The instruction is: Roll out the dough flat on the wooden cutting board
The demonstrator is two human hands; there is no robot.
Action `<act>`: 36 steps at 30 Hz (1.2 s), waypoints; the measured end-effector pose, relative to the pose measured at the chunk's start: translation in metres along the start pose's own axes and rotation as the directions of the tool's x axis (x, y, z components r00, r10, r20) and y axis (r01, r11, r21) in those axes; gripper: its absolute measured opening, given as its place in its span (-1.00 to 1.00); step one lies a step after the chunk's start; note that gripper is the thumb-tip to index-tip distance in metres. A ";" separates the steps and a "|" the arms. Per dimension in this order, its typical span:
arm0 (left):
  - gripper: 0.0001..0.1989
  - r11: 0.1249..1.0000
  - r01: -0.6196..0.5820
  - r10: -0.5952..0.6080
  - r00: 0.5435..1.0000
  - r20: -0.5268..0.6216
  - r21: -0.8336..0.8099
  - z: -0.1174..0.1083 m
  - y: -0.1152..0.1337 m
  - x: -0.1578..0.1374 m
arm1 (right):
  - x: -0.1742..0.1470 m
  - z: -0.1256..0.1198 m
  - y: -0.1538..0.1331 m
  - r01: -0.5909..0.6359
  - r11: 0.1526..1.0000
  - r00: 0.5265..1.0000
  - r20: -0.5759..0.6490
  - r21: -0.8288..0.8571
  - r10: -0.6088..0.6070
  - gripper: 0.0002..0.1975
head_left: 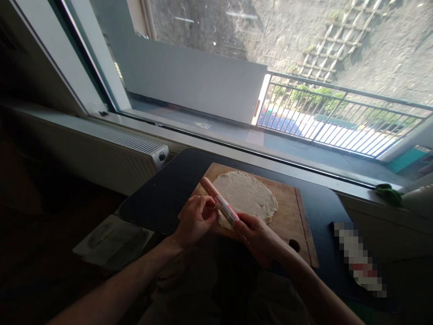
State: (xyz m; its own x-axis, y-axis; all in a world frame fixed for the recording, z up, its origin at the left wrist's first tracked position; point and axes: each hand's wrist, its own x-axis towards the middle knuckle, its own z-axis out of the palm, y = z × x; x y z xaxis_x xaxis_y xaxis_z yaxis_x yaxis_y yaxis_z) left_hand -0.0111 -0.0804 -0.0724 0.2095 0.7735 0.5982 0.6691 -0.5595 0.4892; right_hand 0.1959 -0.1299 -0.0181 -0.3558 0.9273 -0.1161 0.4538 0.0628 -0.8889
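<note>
My right hand [255, 232] is closed around the lower end of a sausage [210, 187] in a printed plastic wrapper [225, 208]. The sausage points up and to the left, its upper part pinkish and bare of print. Against its left side, my left hand [198, 214] is closed in a pinch, at the edge of the wrapper; a small pale bit shows at the fingertips. Behind the sausage, a flat round sheet of dough [248, 192] lies on a wooden cutting board [287, 203], partly hidden by both hands.
The board rests on a dark table [162, 180] beside a window sill [304, 176]. To the right lies a blurred-out long package [360, 262]. A white radiator [101, 144] stands at the left, above a pale flat item [111, 241]. Something green [389, 193] sits on the sill.
</note>
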 end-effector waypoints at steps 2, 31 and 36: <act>-0.83 1.000 0.020 -0.020 1.000 -0.017 0.001 0.001 0.000 0.000 | 0.001 0.000 0.001 -0.008 1.000 1.000 -0.010 0.000 0.008 -0.64; -0.78 0.959 -0.177 0.132 0.970 0.206 0.219 -0.020 0.018 -0.016 | -0.041 -0.022 0.021 -0.106 0.994 0.979 -0.180 -0.027 0.099 -0.58; -0.62 0.923 -0.255 0.150 0.928 0.340 0.289 -0.027 0.009 -0.022 | -0.048 -0.027 0.019 -0.125 0.988 0.976 -0.189 -0.088 0.106 -0.57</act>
State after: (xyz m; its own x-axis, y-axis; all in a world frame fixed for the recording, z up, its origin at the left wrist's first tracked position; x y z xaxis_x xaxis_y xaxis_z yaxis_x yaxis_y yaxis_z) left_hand -0.0295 -0.1107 -0.0643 0.5372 0.7353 0.4131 0.7699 -0.6276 0.1158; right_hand 0.2435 -0.1638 -0.0177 -0.1444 0.9817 -0.1241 0.5650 -0.0211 -0.8248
